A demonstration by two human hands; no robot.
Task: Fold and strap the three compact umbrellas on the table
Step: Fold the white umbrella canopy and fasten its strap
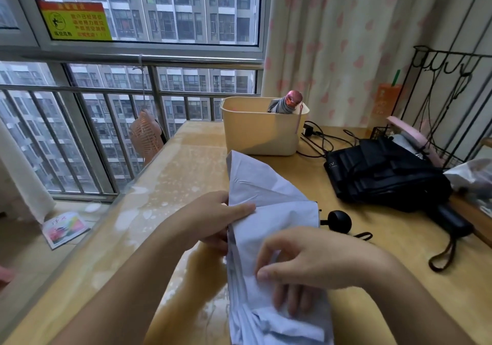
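Both hands, left [210, 221] and right [315, 257], grip the pale umbrella [262, 185].

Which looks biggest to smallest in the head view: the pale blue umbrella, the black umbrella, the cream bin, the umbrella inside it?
1. pale blue umbrella, nearest the camera, which inflates it
2. black umbrella
3. cream bin
4. umbrella in the bin, only its top showing

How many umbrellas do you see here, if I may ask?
3: a pale blue umbrella nearest the camera; a black umbrella on the table, right; a grey umbrella in the beige bin.
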